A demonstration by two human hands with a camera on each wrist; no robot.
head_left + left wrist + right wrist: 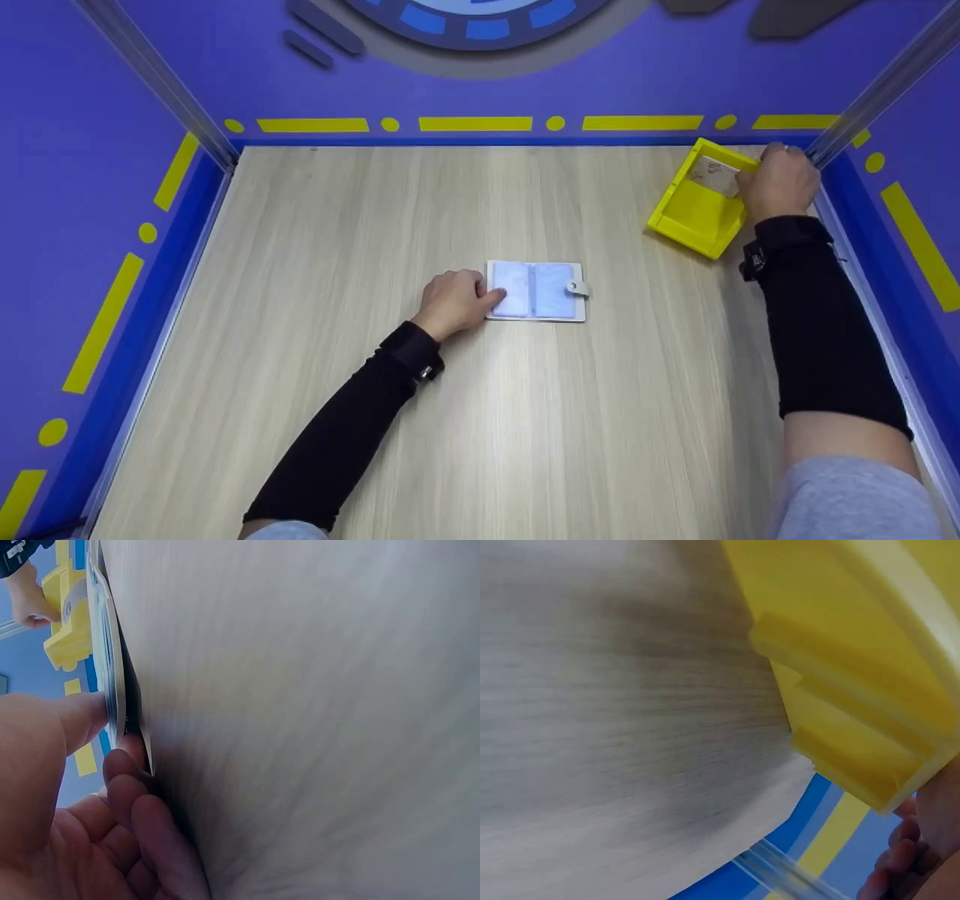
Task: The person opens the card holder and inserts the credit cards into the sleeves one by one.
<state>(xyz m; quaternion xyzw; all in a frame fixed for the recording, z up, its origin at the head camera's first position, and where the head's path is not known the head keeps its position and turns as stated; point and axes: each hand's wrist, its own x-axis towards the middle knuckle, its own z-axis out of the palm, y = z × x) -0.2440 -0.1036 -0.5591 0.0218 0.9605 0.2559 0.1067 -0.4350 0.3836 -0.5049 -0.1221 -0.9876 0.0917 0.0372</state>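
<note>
A person works at a pale wooden table [315,225], a yellow bin [696,216] near its far right corner. The right hand [784,180] grips the bin's rim, fingers curled outside; the left hand [453,301] pinches the left edge of an open card holder [555,291] mid-table. A patterned card [712,174] sits inside the bin. Positioning the bin seems under way; next probably calls for freeing the right hand to take the card.
</note>
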